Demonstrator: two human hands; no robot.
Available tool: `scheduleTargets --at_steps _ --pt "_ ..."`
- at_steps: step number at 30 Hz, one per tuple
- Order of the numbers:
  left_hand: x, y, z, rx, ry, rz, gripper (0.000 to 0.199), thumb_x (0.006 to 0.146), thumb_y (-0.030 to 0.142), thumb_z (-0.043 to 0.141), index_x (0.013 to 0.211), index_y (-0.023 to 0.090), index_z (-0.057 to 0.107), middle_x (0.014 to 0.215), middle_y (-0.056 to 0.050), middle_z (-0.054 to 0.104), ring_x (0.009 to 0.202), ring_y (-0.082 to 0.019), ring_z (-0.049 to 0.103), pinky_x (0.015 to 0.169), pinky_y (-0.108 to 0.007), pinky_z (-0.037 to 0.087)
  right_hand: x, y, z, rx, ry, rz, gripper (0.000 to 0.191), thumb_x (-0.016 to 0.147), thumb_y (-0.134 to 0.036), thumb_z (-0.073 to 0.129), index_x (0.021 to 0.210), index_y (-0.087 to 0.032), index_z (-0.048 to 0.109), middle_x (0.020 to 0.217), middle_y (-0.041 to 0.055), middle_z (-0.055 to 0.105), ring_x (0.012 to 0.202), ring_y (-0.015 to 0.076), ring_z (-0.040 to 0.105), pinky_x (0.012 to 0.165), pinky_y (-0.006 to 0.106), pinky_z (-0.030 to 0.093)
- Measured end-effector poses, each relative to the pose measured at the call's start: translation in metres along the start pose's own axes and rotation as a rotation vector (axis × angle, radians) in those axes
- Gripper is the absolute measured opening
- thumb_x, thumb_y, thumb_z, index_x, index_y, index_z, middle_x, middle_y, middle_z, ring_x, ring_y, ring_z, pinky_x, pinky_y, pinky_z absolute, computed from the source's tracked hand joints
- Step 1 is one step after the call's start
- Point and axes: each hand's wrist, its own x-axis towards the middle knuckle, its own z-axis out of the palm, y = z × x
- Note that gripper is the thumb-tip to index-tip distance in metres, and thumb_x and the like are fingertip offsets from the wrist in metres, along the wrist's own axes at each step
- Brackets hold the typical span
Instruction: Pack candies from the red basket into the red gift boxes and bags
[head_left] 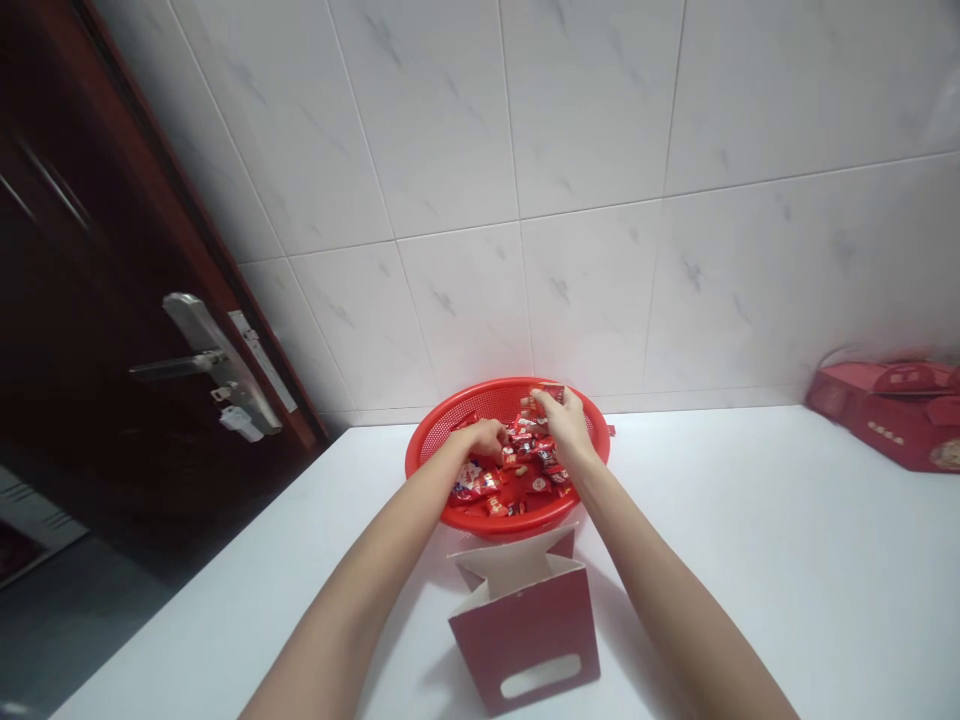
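A red plastic basket (431,437) with a perforated wall holds many small wrapped sweets (517,485), mostly red. Inside it, my left hand (486,438) reaches down among the sweets, its fingers curled; what they hold, if anything, is hidden. My right hand (564,415) is over the basket's right side, thumb and fingers closed on what looks like a small red wrapped sweet (537,402). Between my forearms stands a dark red cardboard box (525,635), its top flaps open, with a pale inside and an oval handle slot in the front flap.
The basket and box rest on a white tabletop (750,540) against a tiled wall (592,300). At the far right sits a red gift box (881,410) with a handle. Left of the table is a dark wooden door (97,300) with a metal handle and keys.
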Motion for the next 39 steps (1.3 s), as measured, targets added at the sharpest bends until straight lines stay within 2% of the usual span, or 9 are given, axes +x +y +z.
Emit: scheduleTargets --at_steps 3,6,12,18,22,26,33,39 --pt "0.000 -0.002 -0.007 -0.079 0.021 0.070 0.014 0.057 0.024 0.078 0.068 0.017 0.072 0.060 0.000 0.064 0.053 -0.014 0.051 0.053 -0.026 0.038 -0.001 -0.002 0.000 0.002 0.014 0.011 0.007 0.080 -0.019 0.063 0.080 -0.020 0.056 0.075 0.0004 0.068 0.062 0.0135 0.065 0.049 0.022 0.051" --pt "-0.001 -0.002 -0.013 -0.184 0.080 0.146 0.020 0.065 0.035 0.075 0.071 0.016 0.073 0.063 0.000 0.064 0.054 -0.012 0.048 0.052 -0.025 0.035 -0.001 -0.005 -0.001 0.006 0.020 0.023 0.007 0.081 -0.017 0.063 0.079 -0.019 0.056 0.075 0.0009 0.069 0.063 0.0136 0.065 0.050 0.023 0.053" --pt "-0.002 -0.001 -0.012 -0.399 0.166 0.269 0.034 0.063 0.047 0.076 0.065 0.014 0.069 0.060 0.000 0.061 0.056 -0.012 0.048 0.056 -0.025 0.038 0.003 -0.005 -0.001 0.043 0.017 0.076 0.008 0.080 -0.016 0.064 0.080 -0.019 0.057 0.074 0.0023 0.071 0.061 0.0153 0.067 0.050 0.024 0.053" --pt "0.000 0.003 -0.010 -0.592 0.219 0.301 0.035 0.070 0.047 0.075 0.080 0.014 0.068 0.066 0.001 0.060 0.051 -0.009 0.048 0.051 -0.024 0.038 0.008 -0.001 -0.006 0.139 -0.035 0.120 0.011 0.072 -0.021 0.070 0.078 -0.019 0.060 0.073 0.0031 0.072 0.067 0.0188 0.068 0.052 0.028 0.055" --pt "-0.003 0.013 -0.015 -0.829 0.281 0.367 0.035 0.067 0.045 0.077 0.082 0.015 0.067 0.074 0.001 0.061 0.060 -0.009 0.051 0.055 -0.022 0.042 0.011 0.001 -0.008 0.170 0.006 0.137 0.017 0.066 -0.025 0.075 0.073 -0.021 0.060 0.066 -0.0017 0.065 0.069 0.0164 0.064 0.059 0.026 0.057" --pt "-0.010 0.022 -0.021 -1.041 0.279 0.361 0.026 0.067 0.034 0.073 0.084 0.015 0.067 0.078 0.000 0.062 0.064 -0.009 0.054 0.056 -0.020 0.044 0.012 0.001 -0.008 0.226 0.028 0.188 0.016 0.065 -0.021 0.075 0.069 -0.021 0.059 0.065 -0.0042 0.062 0.066 0.0137 0.060 0.064 0.029 0.059" --pt "-0.011 0.020 -0.021 -1.010 0.212 0.332 0.030 0.072 0.022 0.070 0.101 0.014 0.069 0.078 -0.001 0.067 0.059 -0.009 0.057 0.060 -0.023 0.048 0.011 -0.001 -0.007 0.271 -0.095 0.233 0.014 0.072 -0.016 0.073 0.070 -0.019 0.060 0.067 -0.0060 0.062 0.070 0.0115 0.060 0.076 0.035 0.062" --pt "-0.009 0.019 -0.018 -0.912 0.169 0.407 0.040 0.075 0.034 0.075 0.110 0.015 0.069 0.090 -0.004 0.071 0.067 -0.011 0.061 0.064 -0.023 0.050 0.010 0.000 -0.008 0.224 -0.149 0.204 0.010 0.074 -0.016 0.073 0.073 -0.020 0.064 0.072 -0.0018 0.069 0.080 0.0160 0.066 0.072 0.035 0.064"
